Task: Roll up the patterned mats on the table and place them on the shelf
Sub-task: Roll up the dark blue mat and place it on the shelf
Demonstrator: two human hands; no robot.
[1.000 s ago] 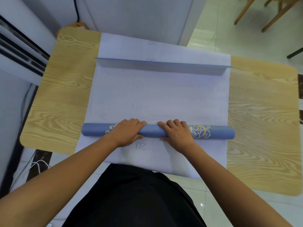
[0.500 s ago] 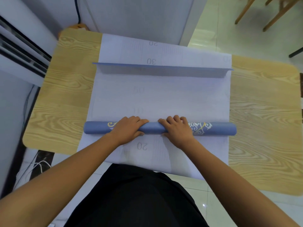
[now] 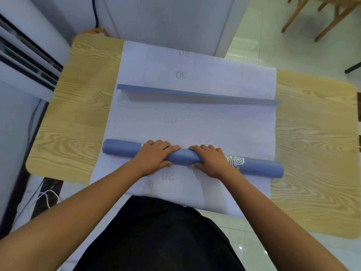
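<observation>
The light wood-grain table (image 3: pixel 78 114) with rounded corners carries a pale gridded mat (image 3: pixel 195 132) printed with numbers, laid flat across its middle and overhanging the near edge. The mat's upturned blue far edge (image 3: pixel 195 93) stands well beyond the hands. A blue rolled mat section with a gold-and-white scroll pattern (image 3: pixel 254 167) lies crosswise near the table's near edge. The left hand (image 3: pixel 154 158) and right hand (image 3: pixel 211 161) sit side by side at mid-roll, fingers curled over it and thumbs on its near side.
</observation>
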